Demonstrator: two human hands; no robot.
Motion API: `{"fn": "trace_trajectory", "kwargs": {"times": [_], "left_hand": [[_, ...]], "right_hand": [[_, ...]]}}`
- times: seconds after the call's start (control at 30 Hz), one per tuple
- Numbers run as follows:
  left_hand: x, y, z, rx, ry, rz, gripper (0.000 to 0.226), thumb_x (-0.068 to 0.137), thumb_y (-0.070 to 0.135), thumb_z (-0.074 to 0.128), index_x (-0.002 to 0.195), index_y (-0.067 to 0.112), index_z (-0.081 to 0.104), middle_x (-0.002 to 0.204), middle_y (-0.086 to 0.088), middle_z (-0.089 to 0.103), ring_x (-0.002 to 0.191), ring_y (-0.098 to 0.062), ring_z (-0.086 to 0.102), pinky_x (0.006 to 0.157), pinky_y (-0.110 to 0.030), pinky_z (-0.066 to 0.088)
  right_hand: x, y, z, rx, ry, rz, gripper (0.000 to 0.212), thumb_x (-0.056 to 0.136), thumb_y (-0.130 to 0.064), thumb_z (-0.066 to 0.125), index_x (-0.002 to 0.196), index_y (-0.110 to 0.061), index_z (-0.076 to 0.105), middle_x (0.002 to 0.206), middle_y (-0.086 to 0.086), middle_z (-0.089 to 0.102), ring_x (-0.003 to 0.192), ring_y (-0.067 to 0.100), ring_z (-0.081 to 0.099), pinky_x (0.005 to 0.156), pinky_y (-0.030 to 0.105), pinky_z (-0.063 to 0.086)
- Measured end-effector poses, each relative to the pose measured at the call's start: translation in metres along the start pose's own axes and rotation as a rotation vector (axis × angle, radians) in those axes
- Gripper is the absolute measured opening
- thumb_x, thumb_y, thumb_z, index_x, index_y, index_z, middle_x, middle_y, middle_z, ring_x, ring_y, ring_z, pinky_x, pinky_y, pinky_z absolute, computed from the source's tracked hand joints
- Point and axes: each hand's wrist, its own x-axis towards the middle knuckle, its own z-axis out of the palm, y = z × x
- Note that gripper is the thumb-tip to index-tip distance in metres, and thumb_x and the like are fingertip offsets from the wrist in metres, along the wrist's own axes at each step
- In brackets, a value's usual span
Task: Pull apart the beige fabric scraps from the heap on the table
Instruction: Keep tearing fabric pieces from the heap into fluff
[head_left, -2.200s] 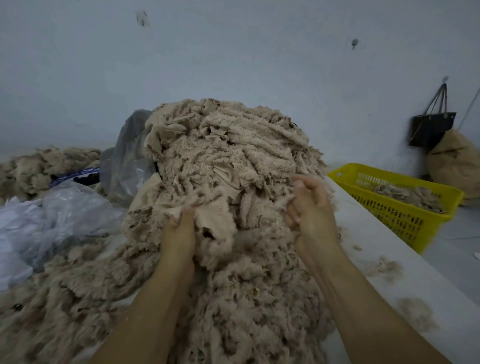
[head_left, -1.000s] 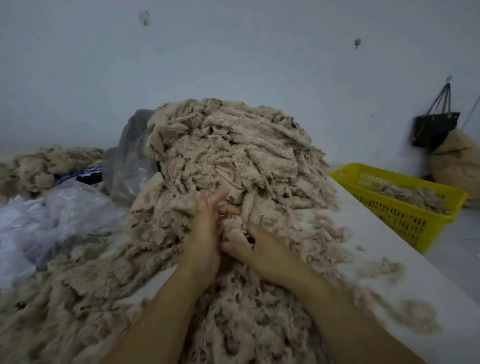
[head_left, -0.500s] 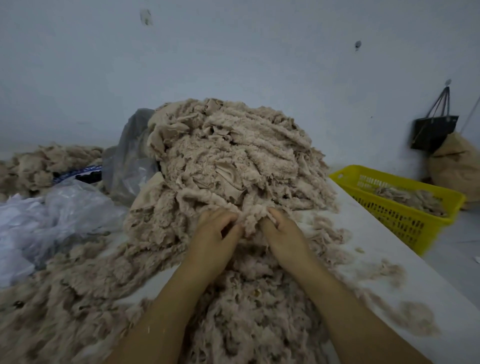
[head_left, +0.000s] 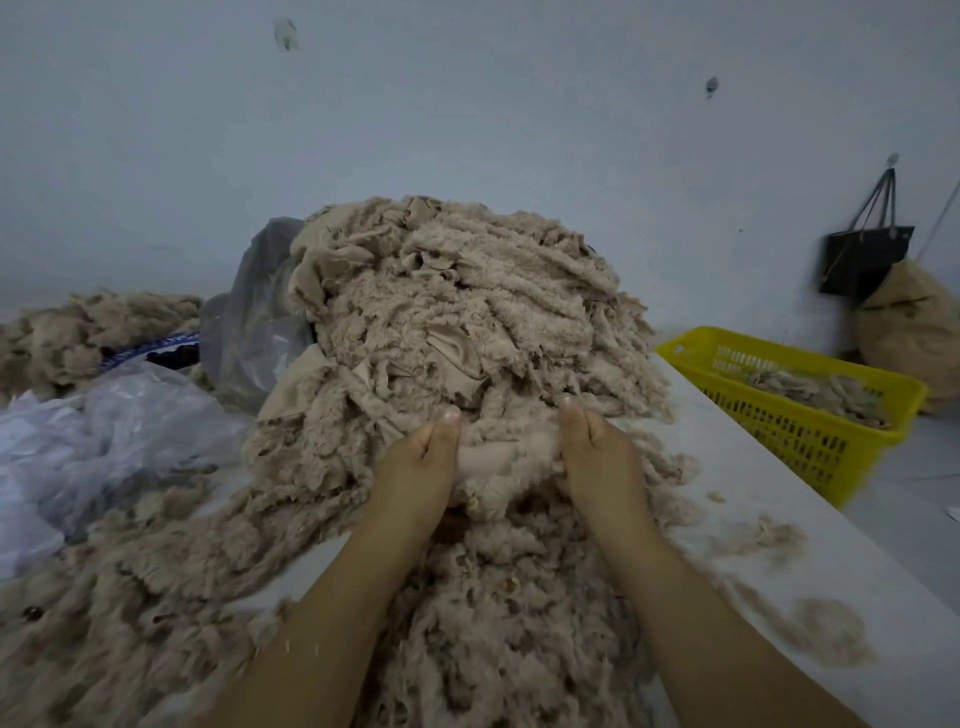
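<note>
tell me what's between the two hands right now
In the head view, a beige fabric scrap spans the gap, pinched by the left hand and the right hand, in front of the heap.

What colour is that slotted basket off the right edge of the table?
Bright yellow; the basket shows best in the head view.

No text, label or number is legible; the blue-and-white printed strip (head_left: 150, 345) at 9 o'clock is too blurred to read.
</note>
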Motion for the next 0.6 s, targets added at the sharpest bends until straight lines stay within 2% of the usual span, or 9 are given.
{"fn": "trace_trajectory", "kwargs": {"times": [0.07,0.17,0.27,0.37,0.47,0.53,0.6], "left_hand": [[0.0,0.002,-0.002,-0.054,0.008,-0.036,0.044,0.1,0.045,0.049,0.074,0.011,0.061,0.066,0.001,0.055,0.045,0.0,0.056,0.047,-0.019,0.049],[-0.001,0.005,0.0,-0.109,0.002,-0.079,0.044,0.099,0.046,0.051,0.074,0.013,0.063,0.068,0.001,0.057,0.044,0.004,0.055,0.044,-0.017,0.048],[-0.003,0.007,0.0,-0.144,0.019,-0.127,0.041,0.097,0.05,0.054,0.067,0.024,0.065,0.062,0.005,0.062,0.045,0.001,0.058,0.045,-0.019,0.051],[-0.004,0.01,-0.002,-0.219,0.017,-0.152,0.039,0.095,0.049,0.058,0.067,0.023,0.067,0.051,0.011,0.064,0.043,0.0,0.059,0.041,-0.016,0.046],[-0.006,0.012,-0.005,-0.279,-0.029,-0.15,0.04,0.089,0.053,0.062,0.065,0.025,0.077,0.061,0.013,0.071,0.052,-0.002,0.066,0.044,-0.015,0.048],[-0.006,0.012,-0.007,-0.353,-0.105,-0.14,0.04,0.076,0.059,0.068,0.061,0.023,0.079,0.065,0.002,0.074,0.057,-0.012,0.07,0.049,-0.019,0.051],[-0.007,0.011,-0.011,-0.45,-0.164,-0.169,0.045,0.059,0.061,0.076,0.061,0.016,0.078,0.061,-0.007,0.072,0.052,-0.018,0.067,0.048,-0.022,0.052]], "right_hand": [[0.002,-0.001,-0.005,0.017,0.067,0.05,0.055,0.102,-0.053,0.036,0.062,-0.016,0.033,0.056,0.002,0.029,0.052,0.02,0.032,0.055,0.033,0.021],[0.005,-0.002,-0.004,0.029,0.129,0.082,0.058,0.103,-0.051,0.036,0.065,-0.01,0.048,0.058,0.011,0.042,0.054,0.028,0.041,0.053,0.033,0.023],[0.004,-0.001,-0.003,0.068,0.171,0.093,0.055,0.104,-0.049,0.036,0.059,-0.018,0.034,0.054,0.001,0.029,0.052,0.02,0.028,0.054,0.033,0.018],[0.003,0.001,-0.004,0.125,0.212,0.084,0.055,0.104,-0.048,0.037,0.059,-0.018,0.028,0.053,-0.001,0.024,0.051,0.018,0.022,0.056,0.032,0.017],[0.004,0.003,-0.006,0.166,0.249,0.11,0.052,0.105,-0.045,0.035,0.061,-0.019,0.029,0.056,0.0,0.025,0.052,0.018,0.021,0.054,0.031,0.019],[0.007,0.005,-0.01,0.201,0.295,0.162,0.05,0.106,-0.043,0.035,0.062,-0.02,0.037,0.057,0.003,0.032,0.051,0.019,0.031,0.05,0.033,0.026],[0.011,0.007,-0.015,0.243,0.361,0.217,0.052,0.106,-0.043,0.035,0.069,-0.011,0.052,0.062,0.015,0.042,0.057,0.028,0.046,0.053,0.041,0.038]]}}
